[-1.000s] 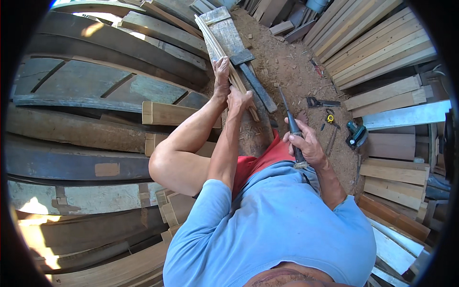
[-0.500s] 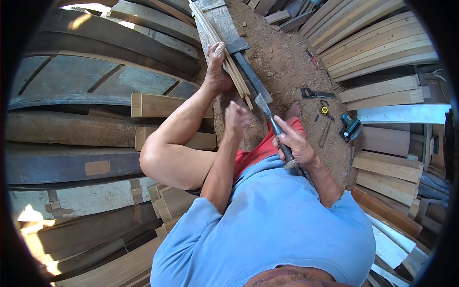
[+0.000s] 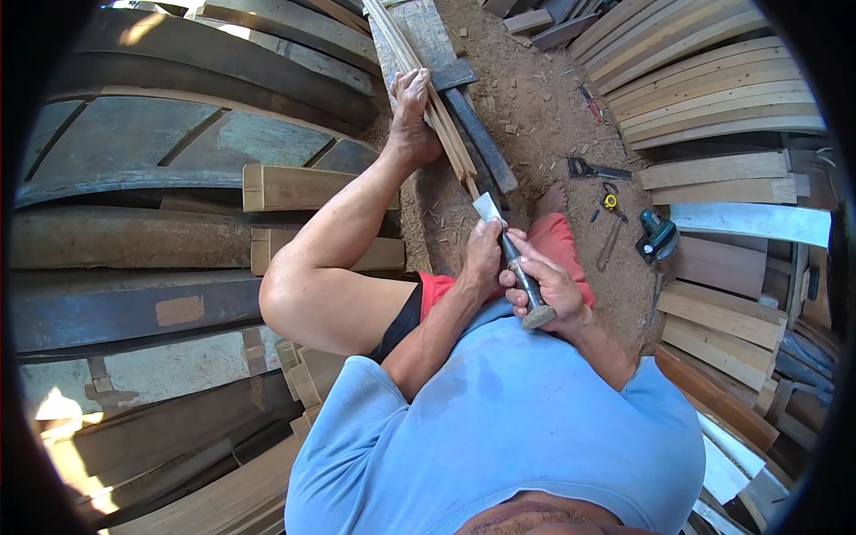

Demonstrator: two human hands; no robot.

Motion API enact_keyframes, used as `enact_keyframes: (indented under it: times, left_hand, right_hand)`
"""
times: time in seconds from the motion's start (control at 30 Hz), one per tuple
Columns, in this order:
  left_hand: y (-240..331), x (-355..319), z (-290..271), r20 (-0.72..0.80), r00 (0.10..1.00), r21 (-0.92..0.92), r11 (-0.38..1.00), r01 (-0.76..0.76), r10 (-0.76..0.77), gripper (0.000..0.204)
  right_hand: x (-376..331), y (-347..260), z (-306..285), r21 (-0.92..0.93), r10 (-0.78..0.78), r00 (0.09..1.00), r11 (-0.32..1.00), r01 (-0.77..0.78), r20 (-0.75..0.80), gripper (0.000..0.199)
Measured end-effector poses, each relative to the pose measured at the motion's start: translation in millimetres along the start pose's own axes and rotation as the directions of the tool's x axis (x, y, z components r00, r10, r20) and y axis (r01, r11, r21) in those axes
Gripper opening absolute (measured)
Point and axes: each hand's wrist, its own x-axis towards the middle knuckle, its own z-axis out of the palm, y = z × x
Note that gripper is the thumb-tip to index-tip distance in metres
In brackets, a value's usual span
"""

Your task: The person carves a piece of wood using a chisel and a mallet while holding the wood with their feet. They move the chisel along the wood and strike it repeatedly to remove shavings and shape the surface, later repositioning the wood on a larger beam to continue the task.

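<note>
A wide-bladed chisel (image 3: pixel 526 283) slants in front of my belly, its blade pointing away from me. My right hand (image 3: pixel 555 290) is wrapped round its dark handle. Close to the base of the blade, my left hand (image 3: pixel 484 254) grips the chisel. The blade tip lies at or very near the narrowed near end of a bundle of thin wooden strips (image 3: pixel 453 141); whether it touches I cannot tell. My bare left foot (image 3: pixel 412 116) presses on the strips, which rest along a worn board (image 3: pixel 423 31). Beside them lies a dark T-shaped tool, like a mallet (image 3: pixel 481 138).
On the shaving-strewn floor to the right are a handsaw (image 3: pixel 599 170), a yellow tape measure (image 3: pixel 611 202), a green power tool (image 3: pixel 658 237) and a red-handled tool (image 3: pixel 592 105). Stacked planks (image 3: pixel 713 89) line the right, and large timbers (image 3: pixel 134 236) the left.
My left hand has come down and right, from free in the air onto the chisel. The chisel has shifted slightly, its blade now at the strips' near end.
</note>
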Motion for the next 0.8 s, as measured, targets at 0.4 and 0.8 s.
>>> enact_keyframes:
  times: [0.4,0.8]
  left_hand:
    - [25,24,1,-0.147,0.988,0.391,0.92,0.008,0.054,0.038]
    - [6,20,-12,-0.118,0.99,0.475,0.88,-0.009,0.074,0.039]
  right_hand:
    - [24,0,15,0.076,0.02,1.0,0.997,-0.02,-0.005,0.041]
    - [17,12,-1,-0.005,0.023,1.0,1.0,-0.023,0.016,0.036]
